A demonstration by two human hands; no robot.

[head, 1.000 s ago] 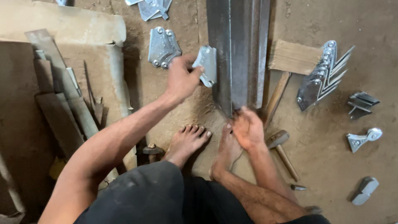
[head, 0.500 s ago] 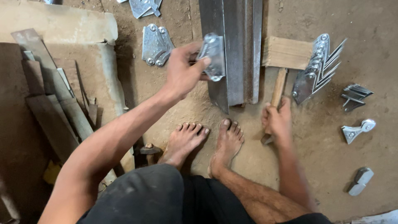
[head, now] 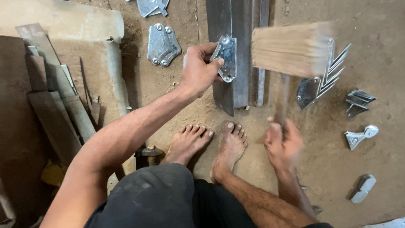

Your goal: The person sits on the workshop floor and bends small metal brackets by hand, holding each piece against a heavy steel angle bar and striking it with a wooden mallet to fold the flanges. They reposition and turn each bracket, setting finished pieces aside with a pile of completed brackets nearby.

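Observation:
My left hand (head: 199, 69) holds a shiny metal bracket (head: 225, 58) against the upper face of a long dark steel bar (head: 236, 50) that lies on the dirt floor. My right hand (head: 283, 142) grips the handle of a wooden mallet (head: 291, 48), whose blocky head is raised and blurred just right of the bracket. My two bare feet (head: 209, 141) rest on the ground just below the bar's near end.
A stack of shiny metal brackets (head: 322, 82) lies right of the bar, with smaller metal pieces (head: 358, 101) further right. Another bracket (head: 162, 44) lies left of the bar. Wooden planks and scrap (head: 55, 105) fill the left side. A small hammer head (head: 147, 151) sits by my left foot.
My right hand left the bar's end, took the wooden mallet's handle and lifted it off the ground. My left hand kept the bracket on the bar.

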